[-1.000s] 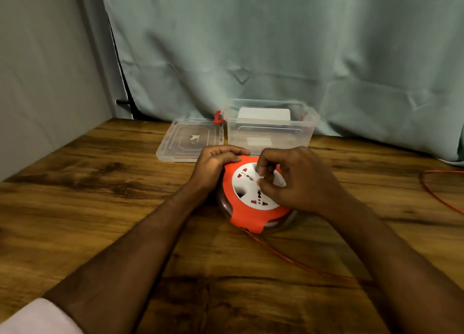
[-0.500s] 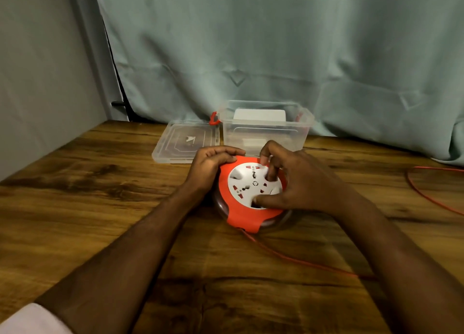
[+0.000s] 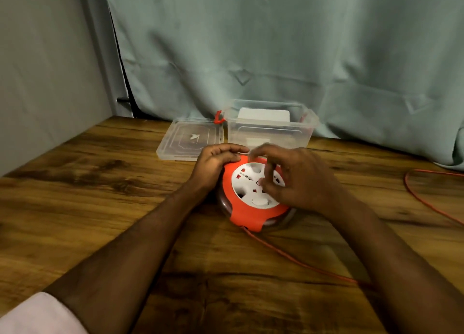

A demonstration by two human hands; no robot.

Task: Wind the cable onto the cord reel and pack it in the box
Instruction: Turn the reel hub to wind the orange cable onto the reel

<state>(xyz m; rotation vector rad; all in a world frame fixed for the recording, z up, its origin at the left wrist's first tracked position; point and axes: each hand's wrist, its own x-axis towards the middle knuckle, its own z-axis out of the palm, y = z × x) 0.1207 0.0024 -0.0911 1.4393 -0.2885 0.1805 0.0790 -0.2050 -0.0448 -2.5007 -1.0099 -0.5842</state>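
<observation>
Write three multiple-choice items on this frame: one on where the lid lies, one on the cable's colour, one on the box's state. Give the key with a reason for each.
1. Where does the lid lie?
A. flat on the table, left of the box
B. on top of the box
C. under the reel

2. What colour is the cable?
A. black
B. orange-red
C. white

3. What state is the box in?
A. closed with its lid on
B. tipped on its side
C. upright and open at the top

Key
1 A: the clear lid lies flat on the table beside the box's left wall.
2 B: the cable leaving the reel matches the reel's orange-red body.
3 C: the box stands upright behind both hands with no lid on it.

The left hand grips the reel's rim; the right hand is on its white face.
</observation>
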